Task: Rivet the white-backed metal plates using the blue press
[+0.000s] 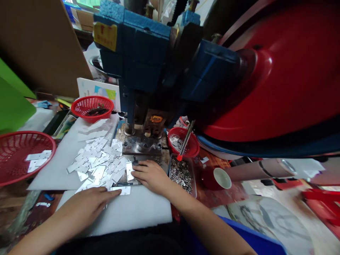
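My left hand (91, 205) is at the front edge of a heap of flat silvery metal plates (99, 161). Its index finger reaches over one end of a small metal plate (125, 191); the thumb is hidden. My right hand (151, 177), palm down before the press, has its fingertips on the side of an upright-turned metal plate (129, 170). Just beyond those fingers is the die block (142, 146) of a blue press (143, 53), with a small dark pin beside the plate. White foam sheet (138, 209) lies under both hands.
A large red flywheel (287, 71) looms at right. Red baskets stand at left (51, 156), back left (75, 108) and right of the die (197, 150). A clear tub (194, 187) of metal scraps, a red-handled rod (186, 140) and a cup (222, 178) are also to the right.
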